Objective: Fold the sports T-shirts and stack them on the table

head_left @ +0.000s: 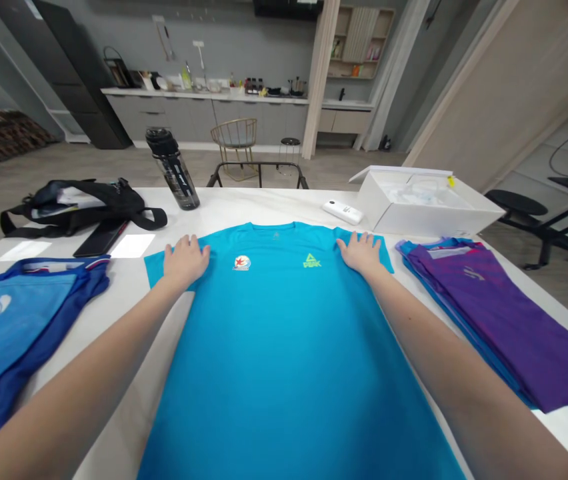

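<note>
A bright blue T-shirt [274, 347] lies spread out, front side up, on the white table [129, 327], its collar toward the far edge. It has a round badge and a green logo on the chest. My left hand [187, 261] rests flat on the left sleeve, fingers stretched forward. On the opposite sleeve lies my right hand [361, 252], also flat with its fingers apart. Neither hand grips the cloth. The shirt's lower hem is out of view.
Folded blue shirts [24, 300] lie at the left, folded purple and blue shirts [504, 313] at the right. Farther back are a black bag [79, 207], a phone [100, 239], a dark bottle [174, 170], a small white device [343, 212] and an open white box [424, 213].
</note>
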Available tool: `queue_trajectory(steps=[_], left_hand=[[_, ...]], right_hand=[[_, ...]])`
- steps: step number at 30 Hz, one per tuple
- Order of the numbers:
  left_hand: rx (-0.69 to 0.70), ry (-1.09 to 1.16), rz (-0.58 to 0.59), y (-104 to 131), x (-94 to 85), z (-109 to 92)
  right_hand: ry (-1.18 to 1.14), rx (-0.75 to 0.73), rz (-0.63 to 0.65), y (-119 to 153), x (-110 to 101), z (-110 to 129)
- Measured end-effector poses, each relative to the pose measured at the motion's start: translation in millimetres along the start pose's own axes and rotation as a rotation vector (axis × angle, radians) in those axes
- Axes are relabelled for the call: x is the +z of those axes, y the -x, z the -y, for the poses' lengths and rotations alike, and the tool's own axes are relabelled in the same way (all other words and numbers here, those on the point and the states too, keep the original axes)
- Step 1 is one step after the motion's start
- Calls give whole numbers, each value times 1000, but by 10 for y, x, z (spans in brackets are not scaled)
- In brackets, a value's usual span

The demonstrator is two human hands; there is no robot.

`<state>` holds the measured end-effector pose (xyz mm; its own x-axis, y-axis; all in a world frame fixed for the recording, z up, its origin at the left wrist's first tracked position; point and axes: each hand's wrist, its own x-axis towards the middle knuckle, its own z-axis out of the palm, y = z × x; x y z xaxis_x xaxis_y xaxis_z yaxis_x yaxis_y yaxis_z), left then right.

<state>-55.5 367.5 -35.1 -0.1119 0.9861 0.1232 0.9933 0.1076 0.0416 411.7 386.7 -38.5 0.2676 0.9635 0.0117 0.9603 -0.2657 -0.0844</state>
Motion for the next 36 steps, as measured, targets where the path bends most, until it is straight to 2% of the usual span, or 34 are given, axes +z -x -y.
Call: queue_trajectory(steps=[2, 4, 5, 7, 9, 11, 16, 19, 21, 23, 26, 29, 32, 36], left_hand=[[160, 3, -57, -49, 33, -300], [239, 32, 11, -128, 105, -584], [246, 53, 69, -176, 146, -703], [207, 98, 170, -278, 221, -873], [154, 135, 221, -380, 277, -953], [134, 154, 223, -478, 312, -969], [147, 184, 209, -706, 332, -944], [161, 265, 186, -759, 308, -869], [164, 333, 129, -732, 293, -730], [162, 348, 77, -667, 296, -516], [175, 233, 126, -552, 342, -144], [174, 111, 164, -485, 392, 128], [140, 79, 180, -481, 382, 230], [98, 80, 212, -471, 255, 161]], right_hand=[[-30, -192, -76, 17, 1, 305], [-108, -396, -10, 20, 39, 626], [-132, -429, 51, 15, 70, 772], [-145, -395, 122, -11, 142, 1000], [-137, -326, 146, -58, 205, 1137], [-137, -284, 154, -125, 241, 1207], [-190, -290, 148, -320, 207, 1262], [-272, -329, 89, -366, 129, 1127], [-303, -303, -11, -341, 79, 907], [-280, -196, -69, -285, 54, 608], [-207, 13, 30, -197, 81, 154], [-127, 45, 83, -176, 145, -141], [-98, 55, 89, -236, 179, -269], [-90, 54, 121, -314, 116, -310]])
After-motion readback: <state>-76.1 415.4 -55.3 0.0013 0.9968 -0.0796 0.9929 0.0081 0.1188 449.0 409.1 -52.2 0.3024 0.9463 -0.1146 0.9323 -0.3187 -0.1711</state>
